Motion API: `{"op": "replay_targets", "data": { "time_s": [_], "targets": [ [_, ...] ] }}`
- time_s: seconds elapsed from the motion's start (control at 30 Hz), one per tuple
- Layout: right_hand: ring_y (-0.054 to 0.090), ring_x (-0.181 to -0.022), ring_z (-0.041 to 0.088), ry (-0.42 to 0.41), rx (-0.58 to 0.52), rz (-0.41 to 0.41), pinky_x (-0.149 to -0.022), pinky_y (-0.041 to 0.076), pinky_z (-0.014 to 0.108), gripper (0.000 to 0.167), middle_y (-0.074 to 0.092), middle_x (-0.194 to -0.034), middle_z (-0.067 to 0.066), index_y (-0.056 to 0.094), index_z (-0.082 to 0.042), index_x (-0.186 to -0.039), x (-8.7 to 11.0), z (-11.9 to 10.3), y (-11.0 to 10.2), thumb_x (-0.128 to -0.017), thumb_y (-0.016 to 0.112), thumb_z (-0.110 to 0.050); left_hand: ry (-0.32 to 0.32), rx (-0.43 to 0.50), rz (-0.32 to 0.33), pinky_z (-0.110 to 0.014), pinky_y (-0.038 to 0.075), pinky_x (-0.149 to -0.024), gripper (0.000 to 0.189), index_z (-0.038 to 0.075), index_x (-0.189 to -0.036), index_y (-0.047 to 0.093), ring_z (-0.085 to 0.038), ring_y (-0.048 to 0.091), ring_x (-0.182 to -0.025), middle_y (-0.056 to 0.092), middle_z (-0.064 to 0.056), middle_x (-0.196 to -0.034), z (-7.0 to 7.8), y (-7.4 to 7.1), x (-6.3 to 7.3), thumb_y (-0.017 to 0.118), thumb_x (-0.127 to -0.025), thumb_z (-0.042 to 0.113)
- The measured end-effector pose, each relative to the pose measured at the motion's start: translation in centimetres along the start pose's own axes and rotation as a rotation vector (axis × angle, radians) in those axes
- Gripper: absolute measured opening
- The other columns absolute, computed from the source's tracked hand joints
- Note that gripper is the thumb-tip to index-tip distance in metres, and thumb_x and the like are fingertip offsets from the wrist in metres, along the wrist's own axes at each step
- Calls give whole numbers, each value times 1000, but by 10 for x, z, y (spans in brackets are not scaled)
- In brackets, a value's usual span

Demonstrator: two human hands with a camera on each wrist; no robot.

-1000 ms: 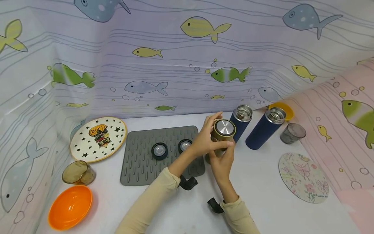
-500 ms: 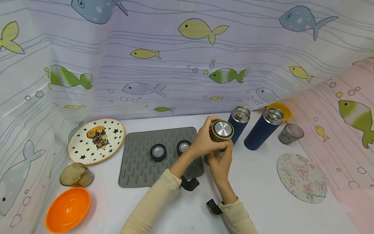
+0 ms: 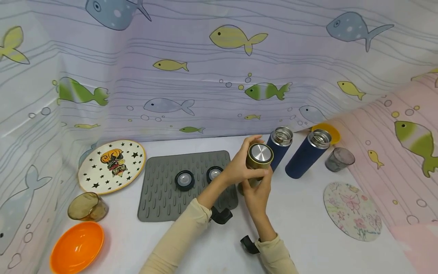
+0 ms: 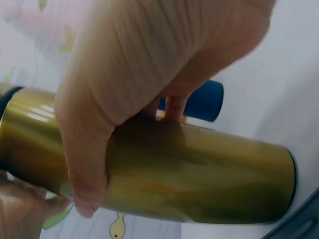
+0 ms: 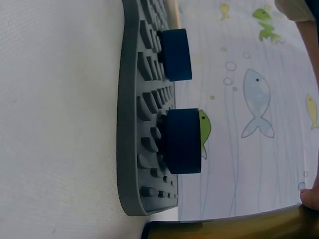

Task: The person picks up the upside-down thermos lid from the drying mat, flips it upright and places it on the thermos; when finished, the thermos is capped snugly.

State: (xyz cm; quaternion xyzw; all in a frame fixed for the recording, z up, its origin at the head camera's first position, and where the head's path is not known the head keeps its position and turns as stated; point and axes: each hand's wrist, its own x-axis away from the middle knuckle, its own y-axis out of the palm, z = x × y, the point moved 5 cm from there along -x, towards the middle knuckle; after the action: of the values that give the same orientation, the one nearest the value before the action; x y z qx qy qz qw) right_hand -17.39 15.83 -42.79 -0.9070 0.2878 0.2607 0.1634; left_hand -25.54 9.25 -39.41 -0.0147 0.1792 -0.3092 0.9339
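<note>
A gold thermos [image 4: 199, 174] with a steel-topped cap [image 3: 261, 153] stands about upright, its base down by the white table. My left hand [image 3: 237, 167] grips its upper body, thumb across the near side and fingers behind. My right hand [image 3: 258, 194] holds the same thermos from the near right, fingers close to the cap; its exact grip is partly hidden. Two uncapped blue thermoses [image 3: 280, 146] stand just right of my hands. Two dark lids [image 3: 184, 180] lie on the grey ridged mat [image 3: 161, 201] to the left.
At the left are a star-patterned plate [image 3: 92, 167], an amber glass [image 3: 89, 207] and an orange bowl [image 3: 76, 247]. A smoky glass [image 3: 340, 160], a yellow bowl [image 3: 333, 131] and a flowered round mat [image 3: 352, 213] are at the right. A fish-print curtain [image 3: 164, 83] backs the table.
Both hands stay on the gold thermos. The left hand's far fingers curl in closer, then stretch out again behind the cap. The head view shifts slightly.
</note>
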Motion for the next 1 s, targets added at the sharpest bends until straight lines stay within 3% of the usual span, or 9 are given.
{"op": "replay_targets", "data": {
  "time_s": [0.1,0.2,0.27,0.37,0.43,0.57,0.67,0.87,1.0],
  "targets": [
    [51,-104,21,-1,0,0,-85,40,33,67,54,-121,26,40,10,-136,2,9,1,-76,71,14,-11,-36,14,-29,48,-100,83,8,-145,33,-21,52,-123,47,-13,-141,-1,-1,-1,79,-76,14],
    [49,-101,20,11,-7,-5,-82,39,34,72,55,-122,23,40,6,-139,4,26,4,-75,74,12,8,47,-29,-35,49,-100,76,3,-142,35,-27,53,-121,46,-19,-141,0,-1,-2,73,-77,9],
    [49,-103,18,34,-7,-4,-85,40,33,75,55,-124,21,40,3,-141,6,37,4,-76,75,9,-20,77,-41,-36,48,-102,77,5,-144,36,-26,53,-122,44,-17,-143,0,-1,-2,74,-77,8],
    [49,-105,17,36,-11,-11,-87,40,32,71,55,-124,19,41,0,-141,7,42,4,-79,76,4,-57,30,-8,-34,49,-100,77,9,-142,39,-21,54,-121,47,-13,-142,-2,-1,-1,79,-77,11],
    [50,-110,20,51,-19,-20,-91,40,32,72,54,-127,20,40,0,-143,7,42,4,-80,76,3,-57,30,-10,-30,48,-98,73,7,-141,40,-18,55,-118,49,-13,-139,-4,-2,0,76,-77,14],
    [50,-114,19,61,-41,-32,-94,40,32,73,53,-130,18,38,-2,-145,8,41,4,-83,76,-1,-13,88,-77,-34,45,-102,74,1,-142,36,-24,53,-121,45,-22,-142,-3,-1,-1,69,-77,15],
    [50,-108,18,38,-40,-24,-90,40,31,70,54,-126,16,40,-4,-143,8,43,4,-82,75,2,-34,-34,-36,-31,46,-101,75,8,-141,38,-21,54,-119,48,-13,-140,-3,0,-1,76,-78,22],
    [49,-107,15,29,-31,-24,-88,39,29,72,54,-126,18,39,-2,-143,7,37,5,-81,74,6,-24,43,-36,-38,44,-105,84,7,-148,31,-28,48,-128,39,-15,-149,-1,1,-1,73,-76,9],
    [47,-100,15,-1,-35,-12,-83,37,30,66,54,-116,23,41,7,-136,4,20,4,-78,70,14,-32,-49,10,-32,46,-102,84,10,-146,34,-23,51,-124,42,-11,-146,0,-1,0,80,-76,16]
  ]
}}
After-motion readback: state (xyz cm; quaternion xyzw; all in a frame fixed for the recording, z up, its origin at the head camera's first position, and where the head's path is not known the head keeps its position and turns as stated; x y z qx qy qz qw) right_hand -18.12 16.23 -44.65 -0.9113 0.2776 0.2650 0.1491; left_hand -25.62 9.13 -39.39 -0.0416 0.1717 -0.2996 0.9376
